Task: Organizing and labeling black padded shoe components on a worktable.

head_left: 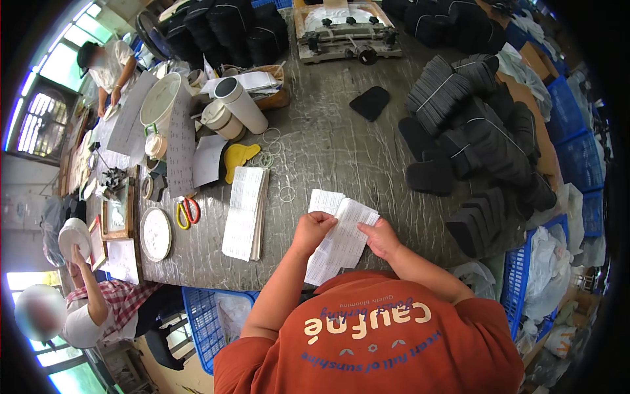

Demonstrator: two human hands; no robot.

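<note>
My left hand (312, 230) and my right hand (379, 237) both grip a sheaf of white printed paper strips (342, 241), held just above the near edge of the grey table (328, 151). The left hand pinches the sheaf's left side, while the right fingers lift the top strip's right edge. Another stack of the same printed strips (245, 211) lies on the table to the left of my hands. Several white rubber bands (287, 193) lie scattered beyond it.
Bundles of black foam pieces (472, 138) fill the table's right side. Red-and-yellow scissors (187, 211), a round white plate (156, 234), white cylinders (239, 104) and a yellow piece (237, 157) sit left. Blue crates (213, 318) stand below the edge. Two other people work at far left.
</note>
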